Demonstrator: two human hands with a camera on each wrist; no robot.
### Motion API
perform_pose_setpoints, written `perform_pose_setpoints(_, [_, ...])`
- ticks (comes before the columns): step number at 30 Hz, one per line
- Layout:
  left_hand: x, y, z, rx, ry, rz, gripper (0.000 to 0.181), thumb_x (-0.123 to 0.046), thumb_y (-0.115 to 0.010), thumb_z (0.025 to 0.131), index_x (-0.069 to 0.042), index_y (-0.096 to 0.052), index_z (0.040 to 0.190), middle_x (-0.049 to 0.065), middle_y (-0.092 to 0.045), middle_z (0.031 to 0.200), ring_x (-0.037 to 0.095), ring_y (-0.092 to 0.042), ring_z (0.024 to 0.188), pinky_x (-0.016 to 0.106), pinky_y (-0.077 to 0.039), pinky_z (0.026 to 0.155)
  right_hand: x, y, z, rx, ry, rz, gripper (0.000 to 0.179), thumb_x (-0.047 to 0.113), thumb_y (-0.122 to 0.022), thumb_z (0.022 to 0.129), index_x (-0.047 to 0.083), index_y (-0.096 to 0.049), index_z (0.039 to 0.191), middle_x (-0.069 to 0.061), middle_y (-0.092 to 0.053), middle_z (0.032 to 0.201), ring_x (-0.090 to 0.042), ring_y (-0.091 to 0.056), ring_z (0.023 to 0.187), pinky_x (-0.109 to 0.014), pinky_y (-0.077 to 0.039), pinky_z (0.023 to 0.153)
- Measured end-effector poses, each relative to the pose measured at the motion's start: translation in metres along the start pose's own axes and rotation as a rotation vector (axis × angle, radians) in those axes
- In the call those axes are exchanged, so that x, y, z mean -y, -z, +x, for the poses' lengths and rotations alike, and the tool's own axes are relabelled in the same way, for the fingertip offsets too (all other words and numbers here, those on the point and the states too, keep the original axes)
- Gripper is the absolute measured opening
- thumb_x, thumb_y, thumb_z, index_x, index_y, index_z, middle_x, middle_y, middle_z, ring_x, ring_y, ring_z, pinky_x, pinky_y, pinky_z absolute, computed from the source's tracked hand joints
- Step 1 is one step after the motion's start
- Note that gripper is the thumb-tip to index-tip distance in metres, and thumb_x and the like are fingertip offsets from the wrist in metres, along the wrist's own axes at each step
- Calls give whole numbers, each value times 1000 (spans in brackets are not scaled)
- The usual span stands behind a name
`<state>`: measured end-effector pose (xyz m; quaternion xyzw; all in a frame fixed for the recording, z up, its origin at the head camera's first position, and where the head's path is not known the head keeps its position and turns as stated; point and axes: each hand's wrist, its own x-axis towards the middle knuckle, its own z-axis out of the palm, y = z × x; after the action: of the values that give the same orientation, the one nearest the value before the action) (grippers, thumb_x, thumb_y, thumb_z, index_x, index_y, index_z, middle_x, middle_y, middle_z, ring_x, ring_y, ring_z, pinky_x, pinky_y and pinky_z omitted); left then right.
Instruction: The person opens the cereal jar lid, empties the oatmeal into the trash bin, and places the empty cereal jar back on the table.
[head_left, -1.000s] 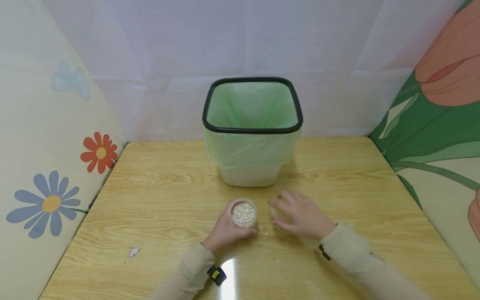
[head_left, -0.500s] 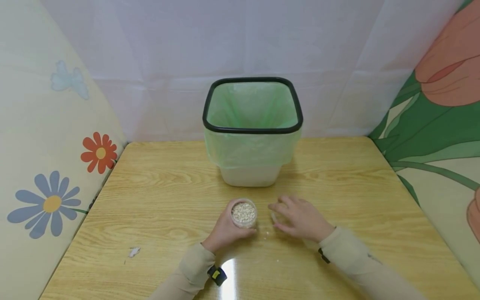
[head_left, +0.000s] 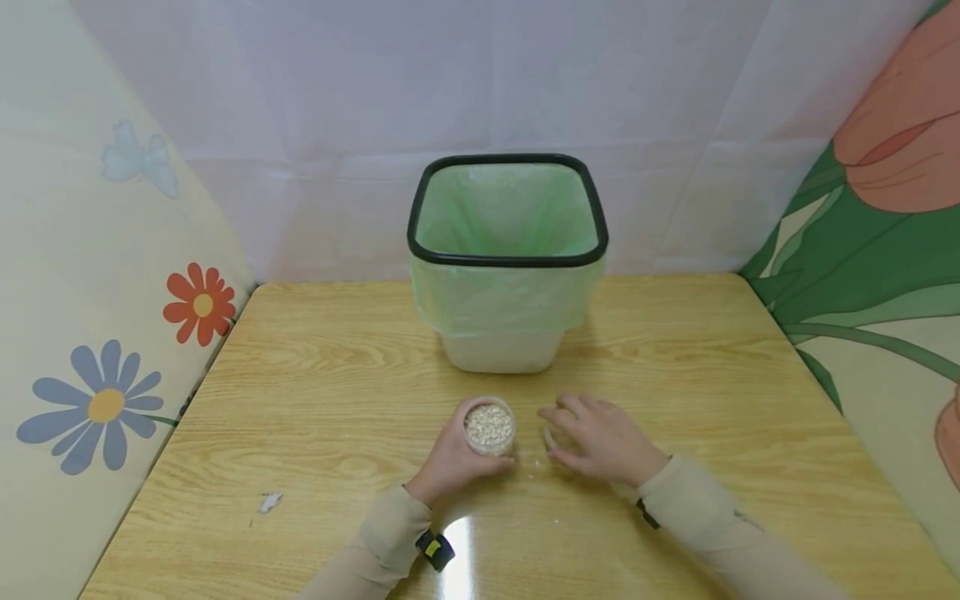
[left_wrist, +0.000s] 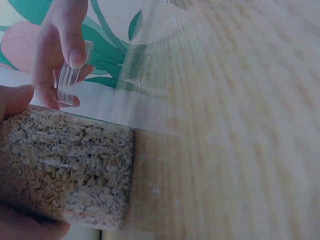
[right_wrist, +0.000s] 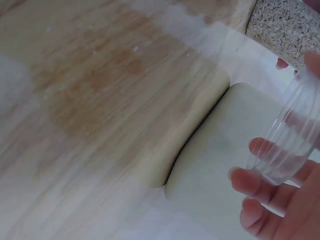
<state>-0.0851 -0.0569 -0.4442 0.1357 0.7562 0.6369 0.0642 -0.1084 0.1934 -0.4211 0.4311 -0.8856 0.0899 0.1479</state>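
Observation:
Around a clear jar of oat flakes (head_left: 489,427) my left hand (head_left: 455,457) is curled, with the thumb on the near side. The jar stands upright on the wooden table, its top uncovered and its flakes near the rim. In the left wrist view, the flakes (left_wrist: 70,165) show through the clear wall. Just right of the jar, my right hand (head_left: 606,440) holds a clear, ridged plastic lid (right_wrist: 287,132) between thumb and fingers. The lid (left_wrist: 74,80) is tilted on its side, apart from the jar. From the head view, the fingers hide most of it.
Behind the hands stands a white bin (head_left: 498,352) with a green liner (head_left: 502,296) and a black rim ring (head_left: 507,262). Small pale crumbs lie between the hands. A white chipped patch (head_left: 270,502) marks the table (head_left: 322,400) at left.
My right hand shifts very slightly and looks steadier than the blurred one a second ago, still holding the lid. The left hand and the jar stay in place.

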Motion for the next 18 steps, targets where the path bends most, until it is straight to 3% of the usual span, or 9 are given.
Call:
perform_pose_setpoints(6, [1,0,0,0,0,1,79,-1,-87,63,-3,-47,131,16,-56,124,31,-54,115,49,-41,101,1,-2,0,12,-12,-8,55,36,-75,78,0,-61,117,-11,-59,104,-24,-60,85,-38,-55,69])
perform_pose_setpoints(13, [0,0,0,-4,-4,12,80,-2,-87,62,-4,-47,131,14,-56,125,30,-54,116,49,-41,102,1,-5,-1,31,-14,-8,53,36,-76,77,1,-61,115,-11,-58,103,-24,-60,82,-36,-55,64])
perform_pose_setpoints(18, [1,0,0,-5,-5,13,80,-2,-87,62,-4,-47,131,14,-56,125,30,-54,115,49,-41,102,2,-5,-1,78,-18,-13,55,40,-76,78,2,-62,115,-11,-60,105,-25,-63,84,-37,-56,67])
